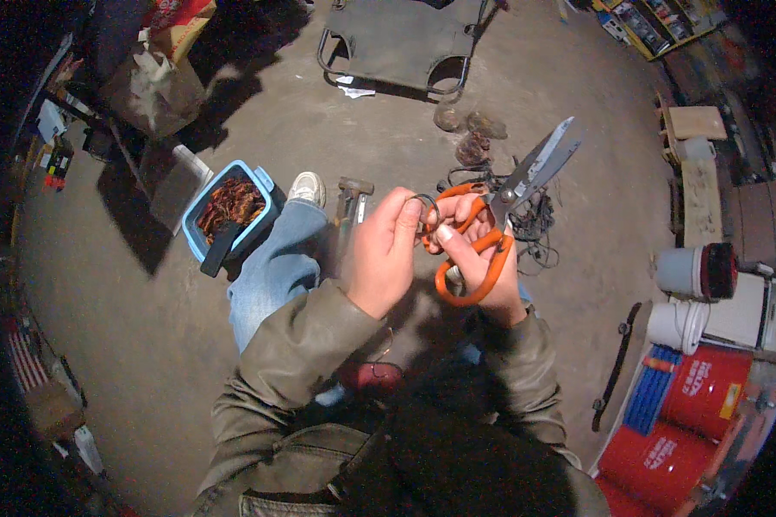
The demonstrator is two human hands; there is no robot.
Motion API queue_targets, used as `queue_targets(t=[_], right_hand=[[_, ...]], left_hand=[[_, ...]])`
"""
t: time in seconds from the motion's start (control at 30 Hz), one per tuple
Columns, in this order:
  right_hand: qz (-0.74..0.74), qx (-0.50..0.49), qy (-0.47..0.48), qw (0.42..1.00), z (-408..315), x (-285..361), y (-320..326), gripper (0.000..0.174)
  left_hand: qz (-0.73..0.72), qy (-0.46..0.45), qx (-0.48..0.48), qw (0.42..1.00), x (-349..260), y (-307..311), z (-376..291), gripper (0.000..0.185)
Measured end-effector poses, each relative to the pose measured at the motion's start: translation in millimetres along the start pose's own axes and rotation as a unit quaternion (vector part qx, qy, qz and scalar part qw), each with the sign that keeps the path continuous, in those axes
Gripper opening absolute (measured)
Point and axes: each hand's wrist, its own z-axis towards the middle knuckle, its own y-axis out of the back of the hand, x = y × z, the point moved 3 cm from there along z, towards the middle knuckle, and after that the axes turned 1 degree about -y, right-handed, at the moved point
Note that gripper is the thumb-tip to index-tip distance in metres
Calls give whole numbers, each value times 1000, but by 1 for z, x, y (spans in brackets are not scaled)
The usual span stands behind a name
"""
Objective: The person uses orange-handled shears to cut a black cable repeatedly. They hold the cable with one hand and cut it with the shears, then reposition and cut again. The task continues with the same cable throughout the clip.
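My left hand (388,249) pinches a short loop of thin black cable (434,205) between thumb and fingers. The loop reaches across to the fingertips of my right hand (475,249), which also holds large scissors (506,194) with orange handles. Their blades are slightly parted and point up and to the right, away from the cable. Beyond them, a tangle of dark cables (538,216) lies on the concrete floor. Left of my leg stands a blue plastic tub (189,226) holding copper-coloured scraps (231,203); a black handle (222,251) leans over its rim.
A hammer (355,187) stands near my shoe (308,189). Ahead is a green folding cot (401,42), with several brownish lumps (473,148) in front of it. White buckets (676,326), red containers (705,391) and a skateboard (615,368) line the right side. A paper bag (161,97) stands front left.
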Motion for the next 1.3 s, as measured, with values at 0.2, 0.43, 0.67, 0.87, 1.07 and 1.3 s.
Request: queue_targets(t=[0.2, 0.43, 0.67, 0.87, 1.07, 1.3], right_hand=[[44, -10, 2, 999, 4, -4, -4, 11], [-28, -19, 43, 999, 6, -4, -9, 18], [-144, -48, 112, 982, 3, -8, -7, 22], [-310, -73, 47, 947, -4, -1, 1, 50], [-471, 12, 103, 876, -6, 7, -6, 57], [-506, 31, 153, 848, -9, 7, -15, 63]], left_hand=[[7, -17, 5, 1000, 1, 8, 0, 22], [30, -21, -1, 999, 6, 12, -1, 23], [54, -39, -45, 997, 7, 21, 1, 24], [92, -57, -56, 993, 1, 30, -1, 23], [128, -85, -65, 986, -4, 41, 1, 21], [139, -80, -56, 985, -6, 43, 0, 14]])
